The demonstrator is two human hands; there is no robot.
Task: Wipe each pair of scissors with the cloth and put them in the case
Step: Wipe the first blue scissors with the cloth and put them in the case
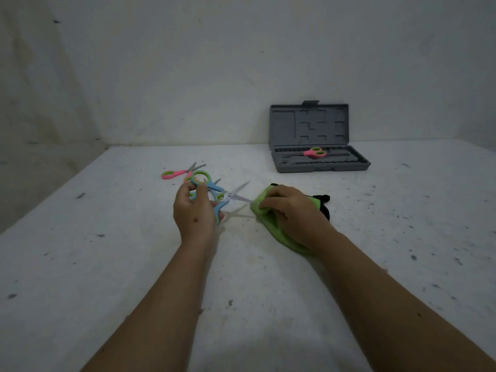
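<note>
- Bare white table (107, 264) is seen on all sides of the hands; grey case (319, 157) stands open at the far edge, pink scissors (314, 152) laid inside.
- Blue scissors (214, 202), blades spread, are gripped by curled left hand (192, 210) fingers.
- One blade tip is pinched in green cloth (268, 224) by the right hand (290, 210).
- Second pink scissors (179, 171) lie beyond the left hand.

- Scissors: at least three — one blue pair (218, 200) in hand, one pink pair (182, 171) on the table, one pink pair (314, 152) in the case
- Cloths: one green cloth (268, 224)
- Cases: one grey case (319, 146)
- Hands: two
</note>
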